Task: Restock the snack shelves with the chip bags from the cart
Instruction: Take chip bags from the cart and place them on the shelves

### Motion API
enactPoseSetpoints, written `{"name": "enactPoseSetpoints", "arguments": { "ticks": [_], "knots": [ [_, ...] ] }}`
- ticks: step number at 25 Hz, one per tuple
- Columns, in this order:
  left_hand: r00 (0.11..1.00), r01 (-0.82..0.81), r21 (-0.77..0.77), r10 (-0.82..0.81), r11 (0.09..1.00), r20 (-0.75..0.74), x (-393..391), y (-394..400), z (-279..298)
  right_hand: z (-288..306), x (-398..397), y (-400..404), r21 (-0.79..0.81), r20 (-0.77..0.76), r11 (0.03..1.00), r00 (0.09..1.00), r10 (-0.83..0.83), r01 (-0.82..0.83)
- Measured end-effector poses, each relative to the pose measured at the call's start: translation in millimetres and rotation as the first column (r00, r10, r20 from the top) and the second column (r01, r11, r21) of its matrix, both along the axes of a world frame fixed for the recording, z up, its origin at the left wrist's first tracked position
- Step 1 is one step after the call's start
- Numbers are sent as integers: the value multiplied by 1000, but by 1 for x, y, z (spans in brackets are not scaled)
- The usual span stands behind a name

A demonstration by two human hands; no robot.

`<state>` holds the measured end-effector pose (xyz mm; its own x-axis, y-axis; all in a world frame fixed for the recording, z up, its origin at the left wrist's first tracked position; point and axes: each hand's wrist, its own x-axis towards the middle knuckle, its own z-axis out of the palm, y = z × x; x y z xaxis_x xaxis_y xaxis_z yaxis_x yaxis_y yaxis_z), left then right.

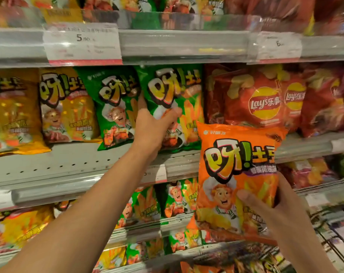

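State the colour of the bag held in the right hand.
Orange bag, held by the right hand; seen in the head view.

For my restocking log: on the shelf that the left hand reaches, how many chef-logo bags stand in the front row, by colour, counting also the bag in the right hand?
Yellow bags: 2
Green bags: 2
Orange bag, in the right hand: 1
Total: 5

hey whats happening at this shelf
A person is restocking snacks. The left hand grips a green chip bag standing on the middle shelf, beside another green bag. The right hand holds an orange chip bag in front of the shelves, not yet placed. Red Lay's bags sit to the right.
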<state>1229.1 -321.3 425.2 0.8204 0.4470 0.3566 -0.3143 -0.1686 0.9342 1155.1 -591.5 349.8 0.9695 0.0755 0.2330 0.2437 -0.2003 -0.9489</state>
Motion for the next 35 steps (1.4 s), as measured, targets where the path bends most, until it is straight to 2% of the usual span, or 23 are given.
{"name": "enactPoseSetpoints", "arguments": {
  "ticks": [2,6,9,11,14,16,19,25,28,32,35],
  "knots": [
    [997,17,86,-10,996,-74,-1,-5,-7,-1,2,1,9,6,1000,1000,4,-4],
    [979,107,142,-79,984,-187,5,0,2,-8,3,1,11,40,1000,999,12,-13],
    [952,-40,418,161,908,-260,3,-4,4,-7,2,4,32,61,999,998,27,-29],
    [962,-105,504,216,858,-168,-12,-4,0,-5,0,7,39,64,999,998,22,-25],
    [979,-195,572,119,797,168,-58,2,-20,-7,-8,20,15,42,998,998,54,-54],
    [971,-184,616,44,766,235,-96,11,-50,-17,-17,39,-7,1,993,993,116,-116],
    [989,-114,572,40,812,140,-149,38,-97,-37,-34,79,-83,-39,969,973,229,-231],
    [934,-337,424,354,841,39,-257,147,-163,-81,-79,203,-159,-191,855,865,464,-493],
    [875,-407,347,470,845,-116,-306,219,-194,-106,-114,276,-176,-202,775,793,575,-607],
    [817,-362,454,512,814,-266,-354,330,-230,-122,-158,375,-237,-230,711,750,621,-662],
    [775,-288,645,568,708,-278,-376,423,-246,-126,-179,456,-297,-269,693,754,599,-657]
  ]
}}
